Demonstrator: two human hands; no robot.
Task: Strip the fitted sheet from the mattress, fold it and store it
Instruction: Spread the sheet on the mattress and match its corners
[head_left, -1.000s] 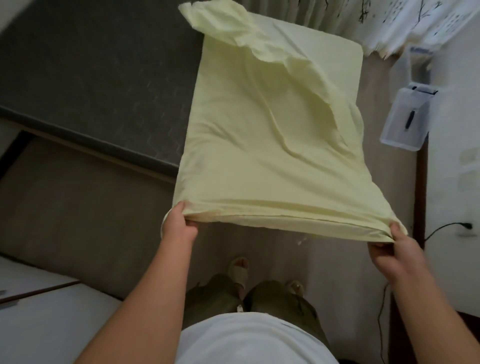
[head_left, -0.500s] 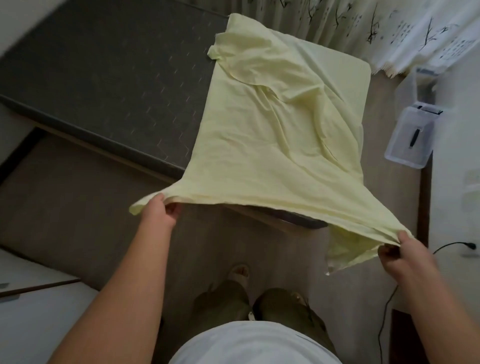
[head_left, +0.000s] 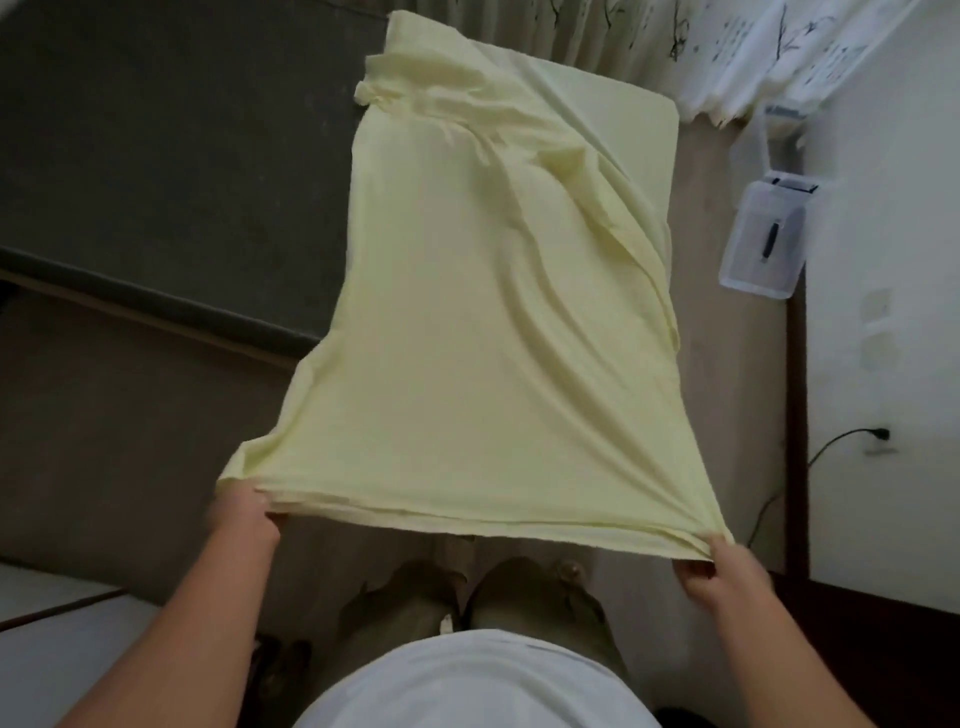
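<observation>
Right, fitted sheet (head_left: 493, 374): pale yellow, off the bare dark mattress (head_left: 156, 156) and folded into a long strip. Its near edge is stretched between both hands and its far end lies on the bed toward 12 o'clock. Left hand (head_left: 244, 512), at 8 o'clock, pinches the near-left corner with fingers curled under the layered edge. Right hand (head_left: 724, 571), at 4 o'clock, grips the near-right corner, cloth bunched at the thumb. Looks light, soft and limp; it creases where unsupported, so the layers will likely slide apart. Best held at the corners, all layers pinched together and kept taut. Clear plastic box (head_left: 763, 244) on the floor at 2 o'clock.
</observation>
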